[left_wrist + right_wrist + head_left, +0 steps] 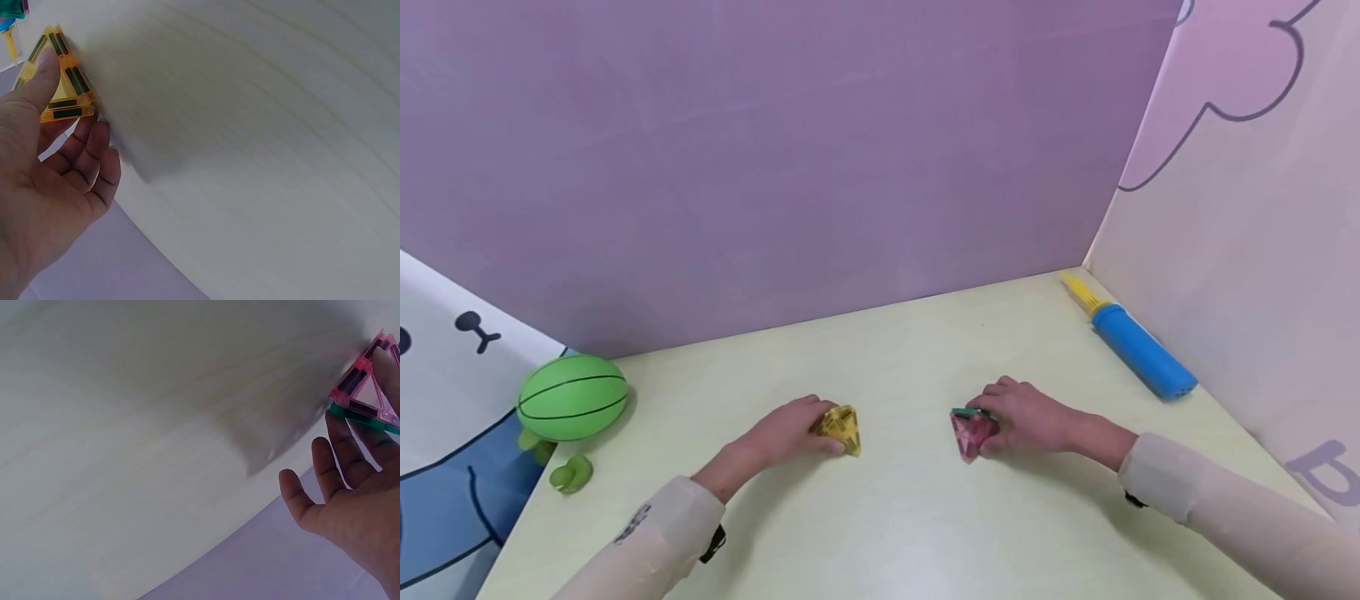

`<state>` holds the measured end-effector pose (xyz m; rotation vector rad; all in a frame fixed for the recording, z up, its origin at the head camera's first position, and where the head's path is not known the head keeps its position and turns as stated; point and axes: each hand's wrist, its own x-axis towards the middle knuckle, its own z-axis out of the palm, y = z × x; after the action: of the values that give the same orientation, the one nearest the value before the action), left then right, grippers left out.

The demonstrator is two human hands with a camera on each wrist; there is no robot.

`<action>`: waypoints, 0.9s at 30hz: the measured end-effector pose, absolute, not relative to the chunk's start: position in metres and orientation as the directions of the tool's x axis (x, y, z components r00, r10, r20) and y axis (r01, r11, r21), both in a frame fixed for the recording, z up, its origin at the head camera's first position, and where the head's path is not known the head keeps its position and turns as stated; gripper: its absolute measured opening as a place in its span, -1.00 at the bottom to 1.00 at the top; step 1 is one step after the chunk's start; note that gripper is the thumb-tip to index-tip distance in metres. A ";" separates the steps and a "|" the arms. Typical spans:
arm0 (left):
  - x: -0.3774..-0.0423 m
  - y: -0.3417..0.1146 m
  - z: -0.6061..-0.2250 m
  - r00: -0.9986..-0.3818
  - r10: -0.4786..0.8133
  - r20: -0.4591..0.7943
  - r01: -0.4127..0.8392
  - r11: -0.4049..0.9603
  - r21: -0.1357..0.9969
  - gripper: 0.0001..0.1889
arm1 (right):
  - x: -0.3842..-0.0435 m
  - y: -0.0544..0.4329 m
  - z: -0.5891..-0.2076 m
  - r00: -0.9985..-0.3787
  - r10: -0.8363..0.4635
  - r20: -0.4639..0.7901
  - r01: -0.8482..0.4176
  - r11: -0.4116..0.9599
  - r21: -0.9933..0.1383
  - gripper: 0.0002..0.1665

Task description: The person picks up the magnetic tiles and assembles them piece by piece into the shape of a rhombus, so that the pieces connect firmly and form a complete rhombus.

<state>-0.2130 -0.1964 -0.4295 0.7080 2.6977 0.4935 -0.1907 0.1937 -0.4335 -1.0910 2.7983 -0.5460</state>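
Note:
My left hand (786, 432) pinches a yellow triangular magnetic tile piece (847, 427) at the middle of the table. In the left wrist view my thumb lies across the face of the yellow piece (76, 81), where dark magnet strips line the clear edges. To the right, my right hand (1033, 419) holds a pink triangular magnetic tile (970, 437) with a green magnetic tile (964, 411) against it. The right wrist view has the thumb on the pink tile (351, 382) and fingertips beneath the green one (362, 417). A gap of bare table separates the two hands.
On the left stand a green ball (572, 397) with black lines and a small green toy (572, 474). A blue hand pump (1142, 352) with a yellow end lies along the right edge. A purple wall (820, 167) rises behind the pale table (895, 517).

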 end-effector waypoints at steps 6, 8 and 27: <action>-0.210 -0.194 -0.430 -0.818 0.535 -0.209 0.433 0.814 0.387 -0.32 | -0.191 0.190 -0.433 -0.754 -0.655 0.049 -0.627 0.696 -0.351 -0.45; -0.209 -0.194 -0.430 -0.817 0.539 -0.207 0.441 0.814 0.379 -0.32 | -0.191 0.189 -0.433 -0.762 -0.646 0.048 -0.617 0.702 -0.355 -0.46; -0.205 -0.180 -0.429 -0.803 0.575 -0.156 0.514 0.801 0.307 -0.40 | -0.195 0.179 -0.434 -0.767 -0.637 0.081 -0.625 0.711 -0.322 -0.51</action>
<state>-0.2048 -0.1798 -0.4294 0.8449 2.7474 0.3671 -0.1949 0.1795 -0.4341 -1.0594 2.8729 -0.5201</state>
